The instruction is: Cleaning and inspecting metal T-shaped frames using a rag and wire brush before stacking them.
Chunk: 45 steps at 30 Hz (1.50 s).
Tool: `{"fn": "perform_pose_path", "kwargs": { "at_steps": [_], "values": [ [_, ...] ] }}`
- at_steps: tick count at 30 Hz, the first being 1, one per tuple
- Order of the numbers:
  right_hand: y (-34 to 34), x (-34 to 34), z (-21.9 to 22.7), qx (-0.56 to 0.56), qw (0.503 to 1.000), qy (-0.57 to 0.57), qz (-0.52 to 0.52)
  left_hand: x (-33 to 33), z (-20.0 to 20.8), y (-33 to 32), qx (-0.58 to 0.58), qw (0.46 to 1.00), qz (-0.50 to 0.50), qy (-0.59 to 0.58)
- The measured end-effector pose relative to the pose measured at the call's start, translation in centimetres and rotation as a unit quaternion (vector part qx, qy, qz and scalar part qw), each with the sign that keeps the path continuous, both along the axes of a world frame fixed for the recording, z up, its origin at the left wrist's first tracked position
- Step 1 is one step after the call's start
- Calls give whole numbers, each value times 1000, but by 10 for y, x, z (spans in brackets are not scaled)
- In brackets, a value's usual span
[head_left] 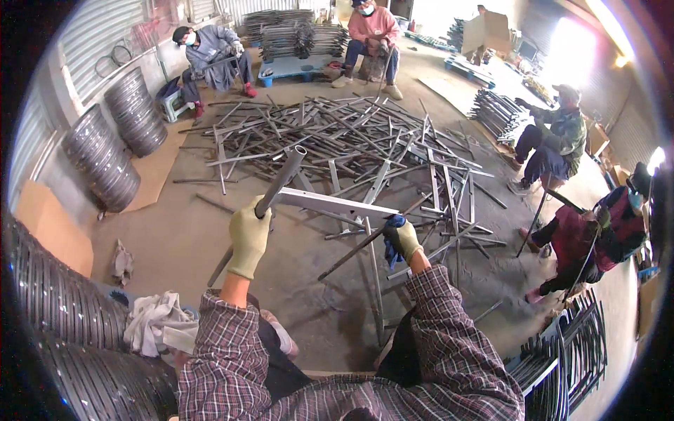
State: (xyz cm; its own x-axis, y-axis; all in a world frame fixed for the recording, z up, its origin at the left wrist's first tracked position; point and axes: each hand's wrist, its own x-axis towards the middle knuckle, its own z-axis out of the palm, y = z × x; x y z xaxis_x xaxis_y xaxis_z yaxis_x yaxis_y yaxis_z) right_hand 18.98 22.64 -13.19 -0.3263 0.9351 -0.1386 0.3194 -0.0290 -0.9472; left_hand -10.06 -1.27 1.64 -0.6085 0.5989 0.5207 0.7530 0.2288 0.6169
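Observation:
An H-shaped metal frame (337,203) is held up in front of me: two dark round tubes joined by a lighter flat crossbar. My left hand (249,238), in a pale yellow-green glove, is closed around the left tube, just below its open upper end. My right hand (405,238), gloved too, is closed at the far end of the crossbar, by the right tube. Something dark blue, seemingly a rag (393,242), is bunched in its fingers against the frame. The fingertips there are partly hidden.
A wide pile of similar metal frames (316,133) covers the floor ahead. Seated people (372,42) work around it. Ribbed black stacks (102,158) stand at left, with a pale cloth (161,323) nearer me. Stacked dark frames (569,358) lie at lower right.

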Motion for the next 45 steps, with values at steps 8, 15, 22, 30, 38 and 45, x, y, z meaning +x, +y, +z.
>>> {"fn": "perform_pose_path", "kwargs": {
  "at_steps": [8, 15, 22, 30, 38, 45],
  "values": [
    [-3, 0, -8, -18, 1000, -2, -15, 7, 6, -6, -29, 999, -14, -42],
    [-4, 3, -17, -3, 1000, 11, 4, 5, -3, -9, 2, 1000, -5, 2],
    [23, 7, -34, -7, 994, 90, 60, -7, -9, 3, -28, 1000, -11, 4],
    [45, 47, -51, 239, 964, -3, 112, 10, -4, 16, -13, 1000, -14, 22],
    [-2, 8, -27, 47, 990, 112, 71, -10, -1, 2, -23, 997, 53, 43],
    [-10, 8, -11, 63, 994, 80, 28, -20, -14, 3, 36, 999, 26, 0]
  ]
}}
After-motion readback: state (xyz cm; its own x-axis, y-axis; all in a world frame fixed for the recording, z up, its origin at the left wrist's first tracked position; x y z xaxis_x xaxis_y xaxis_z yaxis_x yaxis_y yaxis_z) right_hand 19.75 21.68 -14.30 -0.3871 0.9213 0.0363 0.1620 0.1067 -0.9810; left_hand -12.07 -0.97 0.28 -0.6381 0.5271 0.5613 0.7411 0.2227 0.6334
